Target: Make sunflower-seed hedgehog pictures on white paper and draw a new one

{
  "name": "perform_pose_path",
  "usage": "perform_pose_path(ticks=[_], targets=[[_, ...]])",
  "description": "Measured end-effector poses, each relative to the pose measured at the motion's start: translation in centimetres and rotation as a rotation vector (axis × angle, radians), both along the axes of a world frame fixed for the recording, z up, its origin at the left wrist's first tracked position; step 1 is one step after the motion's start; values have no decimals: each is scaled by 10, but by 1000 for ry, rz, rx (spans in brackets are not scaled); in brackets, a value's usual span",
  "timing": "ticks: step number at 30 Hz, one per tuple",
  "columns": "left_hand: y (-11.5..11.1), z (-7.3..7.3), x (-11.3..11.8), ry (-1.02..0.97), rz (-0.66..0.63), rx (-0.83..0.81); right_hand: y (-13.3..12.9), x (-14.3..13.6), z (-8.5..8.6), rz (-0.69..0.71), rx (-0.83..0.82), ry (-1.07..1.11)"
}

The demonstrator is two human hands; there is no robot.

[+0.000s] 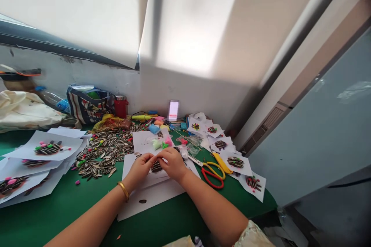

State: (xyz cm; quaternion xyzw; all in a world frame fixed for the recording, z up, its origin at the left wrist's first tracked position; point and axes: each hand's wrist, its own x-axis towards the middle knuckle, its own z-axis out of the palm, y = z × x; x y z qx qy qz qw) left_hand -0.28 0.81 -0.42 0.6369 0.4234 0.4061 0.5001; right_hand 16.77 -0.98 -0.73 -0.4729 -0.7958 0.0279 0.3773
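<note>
Green covers the table [92,204], whose far edge meets a white wall [127,85] beneath pale hanging sheets [191,19]; a bluish panel [313,112] stands beyond the table's right edge. Between the far and near edges, the left hand [141,170] and right hand [174,164] come together over striped seeds [156,167] on white paper [156,197]; whether they grip anything, I cannot tell.

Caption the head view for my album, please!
Left hand and right hand, close together over a seed cluster on white paper, near a seed pile.
</note>
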Motion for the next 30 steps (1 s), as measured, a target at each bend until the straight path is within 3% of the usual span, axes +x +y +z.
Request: perform_pose_path(ticks=[9,30], targets=[[13,-19,-3,87,11,168,-2,1,0,1,5,49],[15,-17,-7,218,-10,263,0,0,-11,-9,-8,43]])
